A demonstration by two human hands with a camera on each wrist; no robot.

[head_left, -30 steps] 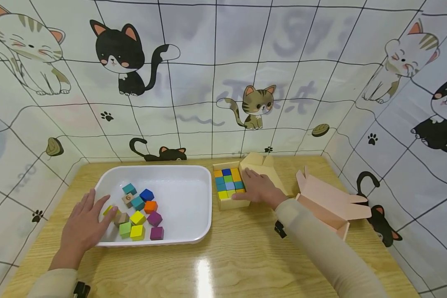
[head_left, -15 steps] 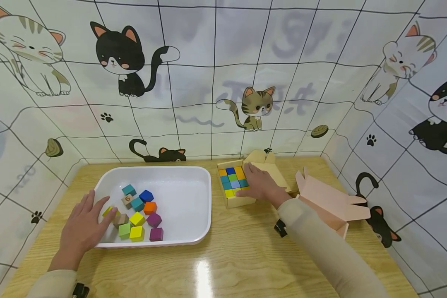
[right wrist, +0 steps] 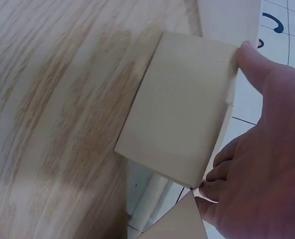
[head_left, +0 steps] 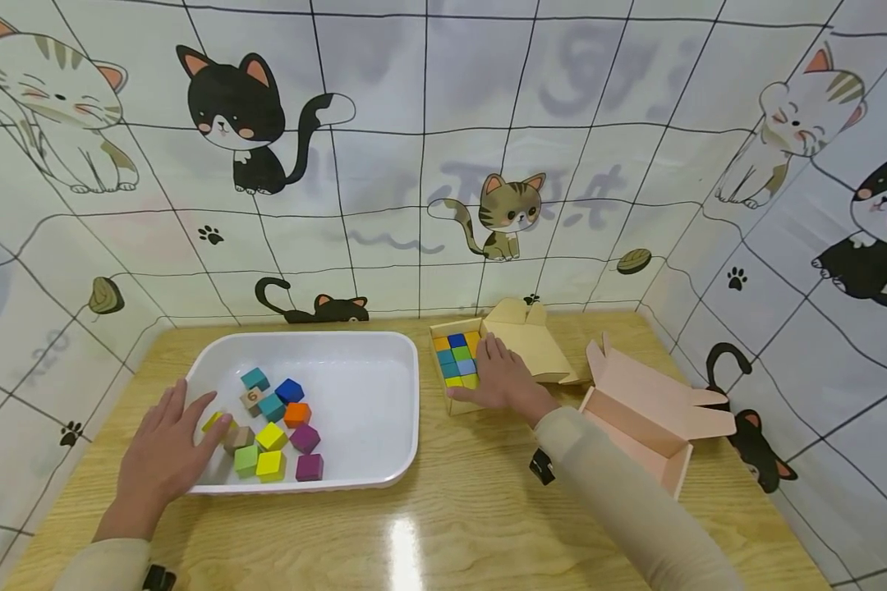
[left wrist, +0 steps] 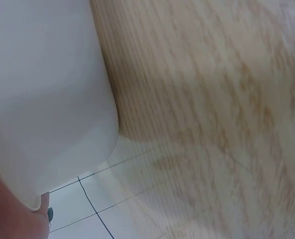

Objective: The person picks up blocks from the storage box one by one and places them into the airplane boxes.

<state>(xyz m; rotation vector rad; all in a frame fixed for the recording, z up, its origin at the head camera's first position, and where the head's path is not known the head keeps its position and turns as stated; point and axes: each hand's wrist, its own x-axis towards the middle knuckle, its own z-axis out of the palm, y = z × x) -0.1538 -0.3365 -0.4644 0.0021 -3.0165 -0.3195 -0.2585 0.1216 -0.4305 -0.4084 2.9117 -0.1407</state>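
In the head view my left hand (head_left: 164, 450) lies over the left rim of a white tray (head_left: 365, 394), fingers extended and thumb over the inside. The tray holds several loose coloured cubes (head_left: 272, 437). My right hand (head_left: 504, 379) is over the right side of a tan cardboard box (head_left: 473, 404) packed with coloured cubes (head_left: 454, 355), covering some of them. Its fingers stretch toward the back of the box. In the right wrist view the thumb (right wrist: 259, 64) touches a corner of the box, and the other fingers (right wrist: 217, 174) are at its opposite corner.
The tan box's lid (head_left: 528, 341) lies folded open to the right. A second, pinkish open box (head_left: 639, 427) stands farther right with its lid back. Cat-patterned cloth walls (head_left: 384, 164) enclose the wooden table (head_left: 355, 533) at the back and sides.
The tan box shifted slightly right with my right hand, then stayed while the hand moved left across its cubes. My left hand and the tray stay put.
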